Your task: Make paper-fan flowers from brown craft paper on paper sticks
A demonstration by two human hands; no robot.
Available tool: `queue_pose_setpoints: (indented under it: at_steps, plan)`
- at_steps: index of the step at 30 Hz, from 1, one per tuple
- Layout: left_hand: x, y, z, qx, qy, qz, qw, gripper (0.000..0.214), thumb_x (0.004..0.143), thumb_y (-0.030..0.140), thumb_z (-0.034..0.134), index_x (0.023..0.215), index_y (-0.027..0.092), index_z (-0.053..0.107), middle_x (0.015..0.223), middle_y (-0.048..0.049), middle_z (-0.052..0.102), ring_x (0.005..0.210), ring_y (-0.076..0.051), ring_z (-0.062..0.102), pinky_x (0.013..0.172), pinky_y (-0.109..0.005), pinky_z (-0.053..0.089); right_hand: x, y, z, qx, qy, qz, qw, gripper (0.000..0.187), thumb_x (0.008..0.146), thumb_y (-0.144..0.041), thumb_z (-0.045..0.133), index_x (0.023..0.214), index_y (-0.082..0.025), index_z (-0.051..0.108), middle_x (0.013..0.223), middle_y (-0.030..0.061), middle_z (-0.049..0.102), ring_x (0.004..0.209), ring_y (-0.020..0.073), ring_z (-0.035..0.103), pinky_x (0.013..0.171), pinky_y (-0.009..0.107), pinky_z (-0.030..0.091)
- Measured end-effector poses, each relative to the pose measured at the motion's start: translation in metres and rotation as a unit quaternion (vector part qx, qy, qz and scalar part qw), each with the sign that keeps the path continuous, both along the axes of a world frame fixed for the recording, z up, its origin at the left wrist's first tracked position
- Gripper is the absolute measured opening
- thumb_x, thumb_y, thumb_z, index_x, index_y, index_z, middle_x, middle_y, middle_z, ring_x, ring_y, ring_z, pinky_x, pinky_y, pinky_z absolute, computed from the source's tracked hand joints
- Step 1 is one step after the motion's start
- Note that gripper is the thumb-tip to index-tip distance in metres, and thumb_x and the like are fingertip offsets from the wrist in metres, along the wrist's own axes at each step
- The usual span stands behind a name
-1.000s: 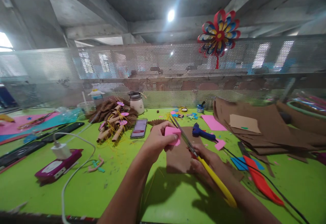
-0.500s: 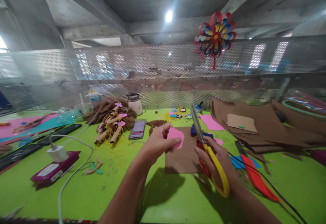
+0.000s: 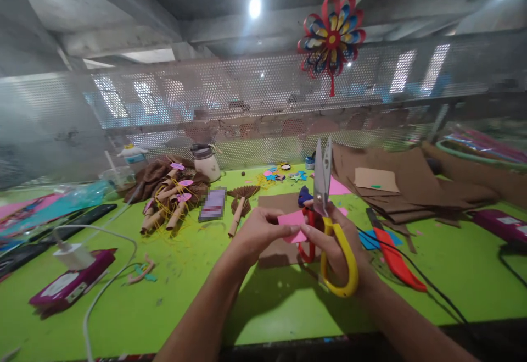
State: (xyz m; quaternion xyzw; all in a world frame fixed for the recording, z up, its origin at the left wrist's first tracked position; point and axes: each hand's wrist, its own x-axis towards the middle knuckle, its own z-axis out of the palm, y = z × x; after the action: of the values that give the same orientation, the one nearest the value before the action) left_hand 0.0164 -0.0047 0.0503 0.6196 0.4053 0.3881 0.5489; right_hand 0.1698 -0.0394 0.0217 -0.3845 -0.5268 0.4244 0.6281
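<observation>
Left hand point(image 3: 256, 237): your thumb and fingers pinch the pink paper point(image 3: 290, 223), some fingers hidden behind it.
Pink paper: held between your hands over a partly covered brown sheet point(image 3: 278, 256).
Right hand point(image 3: 341, 244): curled around scissors point(image 3: 320, 193), blades parted and upright; your fingertips meet the paper, the grip partly masked by the handles.
Blue tool point(image 3: 303, 196): mostly hidden behind the scissors.
Phone point(image 3: 213, 205): screen pixelated.
Purple power strip point(image 3: 501, 226): cut off at right.

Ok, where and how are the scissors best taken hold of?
Probably by the yellow and red handle loops of the scissors, coming from the near side: the rounded loops face that way, while the slightly parted blades point away.
</observation>
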Motion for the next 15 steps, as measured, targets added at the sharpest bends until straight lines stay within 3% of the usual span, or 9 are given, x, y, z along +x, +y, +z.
queue_pose_setpoints:
  at_steps: [4,8,12,15]
  plan:
    - [0.006,0.004,-0.009,-0.034,-0.054,0.03,0.998,0.018,0.061,0.027,0.075,0.068,0.011,0.068,0.059,-0.0005,0.056,0.052,-0.007,0.042,0.049,-0.02,0.026,-0.002,0.006,-0.002,-0.004,0.03,-0.039,0.999,0.043,0.068,-0.037,0.07,0.103,-0.019,0.053,0.078,0.0005,0.057,0.064,0.0124,0.056,0.058,0.024,0.05]
    - [0.009,0.005,-0.011,-0.045,-0.137,0.034,0.989,0.023,0.066,0.031,0.073,0.071,0.011,0.063,0.062,0.0002,0.054,0.053,-0.006,0.044,0.049,-0.019,0.032,-0.001,0.009,-0.009,-0.01,0.01,-0.03,0.999,0.046,0.07,-0.042,0.07,0.104,-0.018,0.053,0.079,0.0018,0.058,0.065,0.0132,0.056,0.059,0.025,0.05]
    - [0.006,0.005,-0.007,0.009,-0.175,0.067,0.982,0.027,0.073,0.036,0.067,0.083,0.012,0.06,0.069,-0.0023,0.06,0.06,-0.012,0.055,0.05,-0.021,0.04,-0.003,0.005,-0.013,-0.046,-0.019,0.022,0.999,0.047,0.076,-0.046,0.064,0.112,-0.019,0.05,0.073,-0.0001,0.056,0.058,0.0127,0.055,0.052,0.024,0.048]
    - [0.003,0.003,-0.003,0.072,-0.144,0.102,0.982,0.026,0.076,0.038,0.064,0.081,0.014,0.056,0.063,0.0001,0.059,0.052,-0.01,0.052,0.047,-0.021,0.038,-0.005,0.003,-0.013,-0.066,-0.05,0.09,0.993,0.044,0.08,-0.05,0.059,0.111,-0.02,0.051,0.069,-0.001,0.055,0.053,0.0126,0.053,0.049,0.024,0.047]
